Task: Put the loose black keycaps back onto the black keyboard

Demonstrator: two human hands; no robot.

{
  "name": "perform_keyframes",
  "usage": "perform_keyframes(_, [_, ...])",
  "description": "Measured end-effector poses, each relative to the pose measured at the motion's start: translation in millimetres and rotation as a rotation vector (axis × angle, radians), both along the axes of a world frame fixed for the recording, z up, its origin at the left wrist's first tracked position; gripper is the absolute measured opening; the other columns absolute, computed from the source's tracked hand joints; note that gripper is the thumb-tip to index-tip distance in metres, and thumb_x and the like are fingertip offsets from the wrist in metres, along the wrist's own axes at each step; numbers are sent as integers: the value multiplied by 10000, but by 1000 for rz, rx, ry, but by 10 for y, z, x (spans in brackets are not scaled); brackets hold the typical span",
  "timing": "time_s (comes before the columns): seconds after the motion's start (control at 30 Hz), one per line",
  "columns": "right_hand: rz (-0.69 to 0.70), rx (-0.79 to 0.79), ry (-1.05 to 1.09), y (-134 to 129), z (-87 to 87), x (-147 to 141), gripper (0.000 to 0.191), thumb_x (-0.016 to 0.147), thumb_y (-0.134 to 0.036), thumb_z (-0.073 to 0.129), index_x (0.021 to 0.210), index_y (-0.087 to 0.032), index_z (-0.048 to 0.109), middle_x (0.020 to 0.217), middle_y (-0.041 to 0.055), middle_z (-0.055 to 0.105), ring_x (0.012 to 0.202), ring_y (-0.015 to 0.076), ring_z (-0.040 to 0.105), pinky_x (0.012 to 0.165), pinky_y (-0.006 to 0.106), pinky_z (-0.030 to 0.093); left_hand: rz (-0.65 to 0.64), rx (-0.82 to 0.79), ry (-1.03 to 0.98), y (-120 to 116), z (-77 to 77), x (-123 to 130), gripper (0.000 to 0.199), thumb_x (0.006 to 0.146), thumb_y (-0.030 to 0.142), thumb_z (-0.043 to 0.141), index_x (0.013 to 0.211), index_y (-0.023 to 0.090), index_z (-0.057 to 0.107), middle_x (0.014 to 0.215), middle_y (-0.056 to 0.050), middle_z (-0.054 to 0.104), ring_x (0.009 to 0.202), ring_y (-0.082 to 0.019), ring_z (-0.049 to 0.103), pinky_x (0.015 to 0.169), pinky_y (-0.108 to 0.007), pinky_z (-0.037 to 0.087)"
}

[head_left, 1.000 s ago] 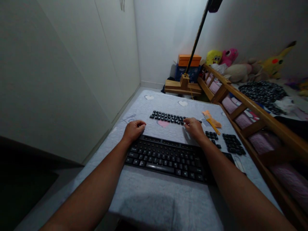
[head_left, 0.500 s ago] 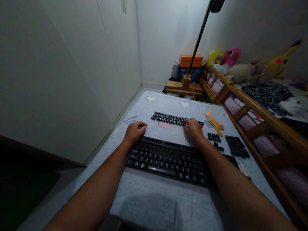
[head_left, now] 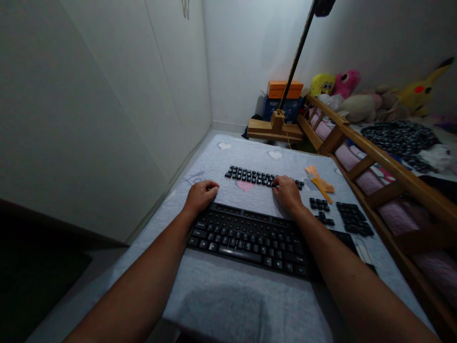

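A black keyboard lies on the cloth-covered surface, its lower rows fitted with keys and its upper rows showing bare key sockets. Beyond it, loose black keycaps are laid out in rows. My right hand is at the right part of these rows, thumb and fingers closed around a keycap, partly covered by the fingertips. My left hand rests by the keyboard's far left corner, fingers curled inward. Whatever those fingers may hold is hidden.
To the right lie a small group of keycaps, a larger block of keycaps and a yellow-handled brush on an orange cloth. A wooden bed rail runs along the right; a wooden lamp stand stands behind.
The view has shifted very slightly. Both hands keep almost the same place and pose, and the keycaps look unchanged.
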State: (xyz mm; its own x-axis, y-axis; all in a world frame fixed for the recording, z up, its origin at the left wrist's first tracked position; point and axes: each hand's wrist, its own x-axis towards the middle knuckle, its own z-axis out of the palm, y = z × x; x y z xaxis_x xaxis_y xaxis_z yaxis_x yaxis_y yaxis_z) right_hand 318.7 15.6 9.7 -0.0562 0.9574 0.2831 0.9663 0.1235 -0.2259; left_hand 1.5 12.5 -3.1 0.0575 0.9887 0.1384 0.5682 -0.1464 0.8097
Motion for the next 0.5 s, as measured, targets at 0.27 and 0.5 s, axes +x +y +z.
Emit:
perform_keyframes(0.27, [-2, -31, 109, -165, 164, 5, 190, 771, -129, 594, 935, -162, 684, 933, 97, 673, 921, 236, 594, 875, 357, 445, -8, 1, -10, 11, -33, -11, 309, 740, 377, 570, 879, 160, 741, 888, -65, 754, 825, -218, 681, 775, -305, 513])
perform_keyframes(0.5, [227, -184, 361, -903, 486, -99, 151, 803, -201, 633, 944, -213, 686, 910, 30, 662, 832, 176, 616, 772, 302, 479, 4, -5, 0, 1, -2, 5, 312, 734, 382, 564, 869, 162, 738, 863, -64, 748, 813, -219, 679, 777, -314, 501])
